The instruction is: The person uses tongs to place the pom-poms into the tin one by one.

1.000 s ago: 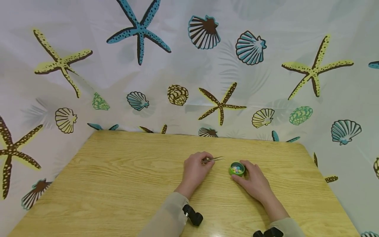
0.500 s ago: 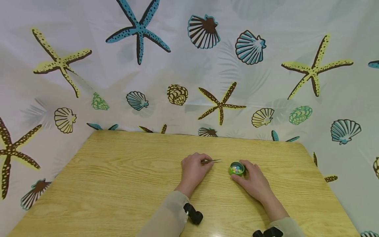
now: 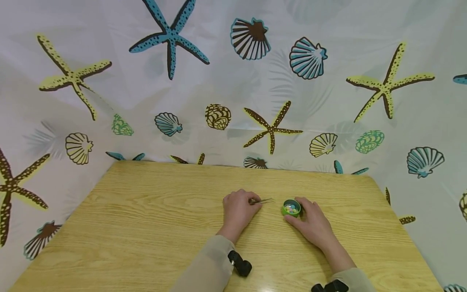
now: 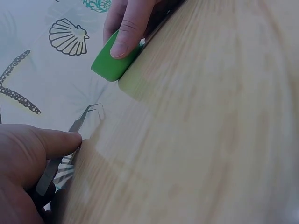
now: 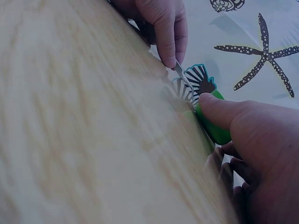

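Bent-tipped metal tweezers [image 4: 80, 122] lie in the grip of my left hand [image 3: 239, 211], pinched between thumb and fingers. Their tips point right toward a small round green cup [image 3: 285, 214], a short gap away, and stand slightly apart in the left wrist view. Several pastel beads [image 3: 292, 209], in pink, yellow, blue and white, are inside the cup. My right hand [image 3: 314, 224] holds the cup from its right side, the thumb at the near wall and the fingers behind. In the right wrist view the thumb presses on the green wall [image 5: 217, 128].
The wooden table [image 3: 153, 227] reaches out on both sides of the hands. Behind it hangs a pale cloth [image 3: 226, 89] printed with starfish and shells. Black wrist cameras [image 3: 240, 264] sit on both sleeves.
My left hand has shifted slightly left, and the tweezer tips have dropped a little and moved away from the cup. The right hand and cup stay practically still.
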A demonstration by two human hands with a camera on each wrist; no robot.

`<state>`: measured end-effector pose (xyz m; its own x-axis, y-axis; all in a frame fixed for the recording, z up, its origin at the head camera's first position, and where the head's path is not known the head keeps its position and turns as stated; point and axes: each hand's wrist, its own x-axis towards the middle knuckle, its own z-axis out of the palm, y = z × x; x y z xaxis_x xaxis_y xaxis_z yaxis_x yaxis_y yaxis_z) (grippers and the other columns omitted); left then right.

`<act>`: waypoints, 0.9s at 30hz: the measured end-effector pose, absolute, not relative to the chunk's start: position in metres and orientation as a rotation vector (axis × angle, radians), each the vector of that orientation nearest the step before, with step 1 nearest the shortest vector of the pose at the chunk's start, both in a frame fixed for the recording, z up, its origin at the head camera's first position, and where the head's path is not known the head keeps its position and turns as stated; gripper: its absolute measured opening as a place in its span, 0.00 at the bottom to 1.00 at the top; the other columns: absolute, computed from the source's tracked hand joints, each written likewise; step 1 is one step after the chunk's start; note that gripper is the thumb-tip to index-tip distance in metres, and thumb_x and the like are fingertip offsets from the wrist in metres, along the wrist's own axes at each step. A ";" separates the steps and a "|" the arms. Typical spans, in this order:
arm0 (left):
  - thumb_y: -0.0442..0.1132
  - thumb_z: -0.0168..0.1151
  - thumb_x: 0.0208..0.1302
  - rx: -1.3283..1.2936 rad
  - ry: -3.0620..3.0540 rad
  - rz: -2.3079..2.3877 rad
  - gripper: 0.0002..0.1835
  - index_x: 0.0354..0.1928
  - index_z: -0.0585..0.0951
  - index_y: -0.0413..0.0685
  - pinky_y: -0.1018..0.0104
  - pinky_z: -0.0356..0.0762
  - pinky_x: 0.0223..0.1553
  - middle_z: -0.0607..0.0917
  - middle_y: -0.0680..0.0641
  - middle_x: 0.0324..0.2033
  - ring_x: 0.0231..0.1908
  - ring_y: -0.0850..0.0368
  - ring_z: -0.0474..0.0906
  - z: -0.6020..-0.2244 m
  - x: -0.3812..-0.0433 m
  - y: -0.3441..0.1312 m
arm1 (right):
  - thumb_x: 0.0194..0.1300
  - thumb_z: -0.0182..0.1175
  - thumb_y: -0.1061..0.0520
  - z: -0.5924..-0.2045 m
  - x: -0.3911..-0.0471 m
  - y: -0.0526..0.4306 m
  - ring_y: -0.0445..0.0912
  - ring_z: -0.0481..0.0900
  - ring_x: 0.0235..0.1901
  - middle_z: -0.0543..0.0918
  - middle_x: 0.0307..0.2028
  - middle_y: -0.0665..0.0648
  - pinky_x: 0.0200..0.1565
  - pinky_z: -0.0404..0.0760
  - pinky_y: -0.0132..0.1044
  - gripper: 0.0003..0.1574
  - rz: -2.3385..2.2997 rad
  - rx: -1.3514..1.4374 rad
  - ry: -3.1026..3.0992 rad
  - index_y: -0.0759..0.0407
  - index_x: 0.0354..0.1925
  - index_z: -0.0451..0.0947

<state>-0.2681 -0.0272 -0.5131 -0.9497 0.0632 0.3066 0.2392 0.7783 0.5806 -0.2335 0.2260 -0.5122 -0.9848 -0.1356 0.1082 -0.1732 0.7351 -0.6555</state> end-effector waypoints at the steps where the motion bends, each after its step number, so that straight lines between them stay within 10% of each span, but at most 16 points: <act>1: 0.45 0.83 0.67 -0.233 -2.704 -0.930 0.05 0.42 0.96 0.59 0.35 0.69 0.65 0.87 0.54 0.35 0.42 0.51 0.83 -0.513 -0.268 -0.027 | 0.76 0.72 0.39 -0.512 -0.233 0.226 0.78 0.55 0.80 0.74 0.76 0.69 0.76 0.59 0.75 0.47 1.097 0.260 -2.873 0.62 0.78 0.71; 27: 0.54 0.73 0.77 -0.443 -2.828 -0.778 0.24 0.65 0.88 0.50 0.37 0.75 0.65 0.86 0.43 0.60 0.61 0.40 0.81 -0.504 -0.261 -0.058 | 0.74 0.75 0.39 -0.506 -0.230 0.235 0.71 0.60 0.81 0.68 0.78 0.74 0.82 0.49 0.66 0.57 0.915 0.386 -2.849 0.69 0.82 0.64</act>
